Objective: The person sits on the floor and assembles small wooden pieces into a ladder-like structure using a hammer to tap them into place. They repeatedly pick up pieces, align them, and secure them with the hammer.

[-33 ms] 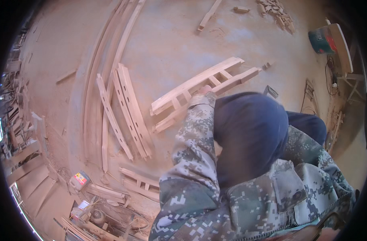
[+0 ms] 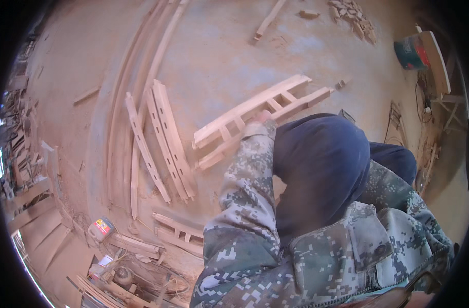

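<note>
A pale wooden frame [image 2: 255, 109] lies at the middle, two long rails joined by several short crosspieces, like a small ladder. My left hand [image 2: 262, 117] is closed at its near rail, between crosspieces; the sleeve and the back of the hand hide most of the fingers. My right hand does not show; the dark trousers over my bent knee [image 2: 321, 164] fill that side. Left of the frame, slotted wooden bars [image 2: 165, 141] lie close together on the floor, with another slotted bar [image 2: 146, 149] slanting beside them.
Long timber strips [image 2: 137, 77] run along the left. A second slatted frame [image 2: 178, 233] lies at the lower left, near a jug-like container [image 2: 101, 229] and a cluttered machine [image 2: 124, 277]. Offcuts [image 2: 355, 18] are heaped at the back right. A green and red bucket [image 2: 411, 53] stands far right.
The view has shifted slightly. My left hand stays at the near rail of the wooden frame, and the other pieces lie where they were.
</note>
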The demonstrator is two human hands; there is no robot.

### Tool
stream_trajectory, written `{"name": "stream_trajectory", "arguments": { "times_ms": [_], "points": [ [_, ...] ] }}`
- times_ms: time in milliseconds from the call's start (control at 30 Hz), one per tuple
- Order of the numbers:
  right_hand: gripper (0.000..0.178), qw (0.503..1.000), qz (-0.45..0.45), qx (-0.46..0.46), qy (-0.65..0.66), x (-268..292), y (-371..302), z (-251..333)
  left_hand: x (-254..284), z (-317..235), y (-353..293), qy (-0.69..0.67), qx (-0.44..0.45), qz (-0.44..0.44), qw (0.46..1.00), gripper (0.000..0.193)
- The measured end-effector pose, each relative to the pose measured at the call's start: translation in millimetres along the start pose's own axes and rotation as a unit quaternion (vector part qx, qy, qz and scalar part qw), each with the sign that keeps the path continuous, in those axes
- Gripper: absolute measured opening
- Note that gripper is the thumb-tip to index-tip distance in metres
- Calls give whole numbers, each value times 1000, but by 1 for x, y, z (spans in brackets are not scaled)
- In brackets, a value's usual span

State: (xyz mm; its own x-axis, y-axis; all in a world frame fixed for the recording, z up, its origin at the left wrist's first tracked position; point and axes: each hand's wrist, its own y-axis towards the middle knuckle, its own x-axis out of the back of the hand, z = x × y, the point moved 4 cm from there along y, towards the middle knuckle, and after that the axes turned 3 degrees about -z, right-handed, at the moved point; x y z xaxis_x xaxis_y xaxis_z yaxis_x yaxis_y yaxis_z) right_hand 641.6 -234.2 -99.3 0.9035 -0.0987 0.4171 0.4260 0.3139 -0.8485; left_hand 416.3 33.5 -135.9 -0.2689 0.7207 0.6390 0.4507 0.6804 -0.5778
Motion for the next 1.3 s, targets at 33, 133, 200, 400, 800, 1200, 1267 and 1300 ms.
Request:
{"name": "stream_trajectory", "arguments": {
  "times_ms": [33,133,200,400,800,1200,1267,1300],
  "points": [
    [24,1000,-8,-8,1,6,-1,-7,-21,6,1,1,8,18,1000,37],
    [25,999,-23,22,9,38,18,33,9,0,17,-12,39,-2,999,38],
    [26,999,-36,11,4,54,14,18,-9,5,2,-47,67,-18,996,43],
    [29,998,-48,43,-18,61,13,31,-21,107,-36,-97,183,-148,967,56],
    [35,991,-19,108,-70,63,49,73,-71,303,-248,-185,535,-243,788,55],
    [42,988,-7,131,-85,77,61,114,-126,256,-236,-197,537,-222,790,53],
    [43,988,6,134,-81,69,66,124,-128,228,-210,-187,494,-207,824,53],
    [43,987,6,136,-80,71,69,127,-127,210,-195,-187,467,-198,841,53]
  ]
}}
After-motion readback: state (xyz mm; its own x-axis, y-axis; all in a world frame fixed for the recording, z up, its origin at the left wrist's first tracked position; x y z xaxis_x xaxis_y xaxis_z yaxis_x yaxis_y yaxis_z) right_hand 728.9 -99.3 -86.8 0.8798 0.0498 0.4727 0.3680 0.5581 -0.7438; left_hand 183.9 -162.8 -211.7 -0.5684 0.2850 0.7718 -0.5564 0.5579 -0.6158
